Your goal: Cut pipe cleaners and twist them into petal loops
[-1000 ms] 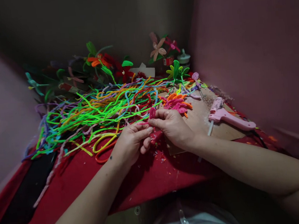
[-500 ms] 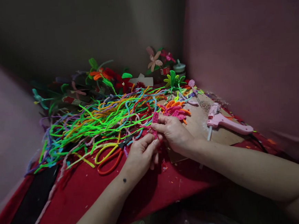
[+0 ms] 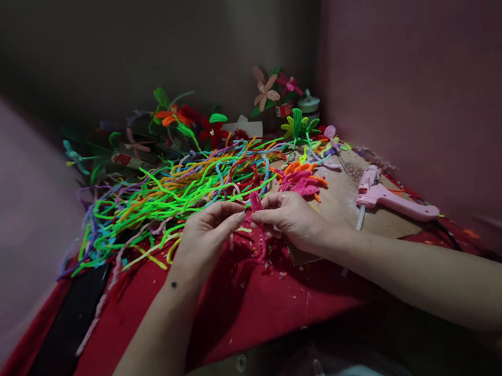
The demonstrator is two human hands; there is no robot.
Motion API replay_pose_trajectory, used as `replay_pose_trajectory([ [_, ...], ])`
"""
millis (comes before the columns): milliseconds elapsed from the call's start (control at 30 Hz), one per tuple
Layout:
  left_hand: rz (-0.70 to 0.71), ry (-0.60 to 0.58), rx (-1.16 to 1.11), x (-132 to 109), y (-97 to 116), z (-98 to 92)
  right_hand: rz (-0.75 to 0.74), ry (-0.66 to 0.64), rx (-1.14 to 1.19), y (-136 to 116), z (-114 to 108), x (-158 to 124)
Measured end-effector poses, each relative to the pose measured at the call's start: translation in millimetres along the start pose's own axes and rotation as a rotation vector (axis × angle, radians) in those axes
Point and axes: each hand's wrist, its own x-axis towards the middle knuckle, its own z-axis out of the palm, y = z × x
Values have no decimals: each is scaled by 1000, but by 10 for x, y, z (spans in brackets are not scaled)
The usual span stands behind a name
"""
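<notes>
A pink pipe cleaner [image 3: 256,201], bent into a loop at the top with a tail hanging below, is between my two hands. My right hand [image 3: 294,218] pinches it from the right, thumb against fingers. From the left, my left hand [image 3: 206,232] pinches at the same piece with thumb and fingertips. Just beyond lies a tangled heap of pipe cleaners [image 3: 177,191], mostly bright green, with orange, blue and purple. Pink and orange looped pieces [image 3: 300,181] rest on a cardboard sheet [image 3: 338,195]. My left hand hides most of the scissors.
A pink glue gun [image 3: 382,195] lies on the cardboard at the right. Fuzzy flowers [image 3: 211,130] and a lidded jar [image 3: 309,103] stand at the back. A black flat object [image 3: 67,336] is at the left on the red cloth [image 3: 261,320], which carries small scraps.
My left hand has moved up and left, from below the right hand to level with it, and now covers the scissors. The pink tail hangs down between the hands. The view has shifted slightly.
</notes>
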Motion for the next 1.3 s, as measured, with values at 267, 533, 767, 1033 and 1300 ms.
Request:
replay_pose_trajectory([
  [267, -28, -54, -34, -30, 26, 146, -16, 8, -141, 56, 41, -53],
  [533, -4, -86, 86, -39, 13, 178, -107, 41, -341, 89, 43, -69],
  [767, 26, -110, 53, -11, -8, 159, 58, -34, -57, 114, 33, -63],
  [1033, -97, -206, -191, 4, -14, 46, 182, -103, 99, 54, 31, -73],
  [1300, -100, -210, -100, -27, 46, 62, 160, -219, 124, 103, -14, -50],
])
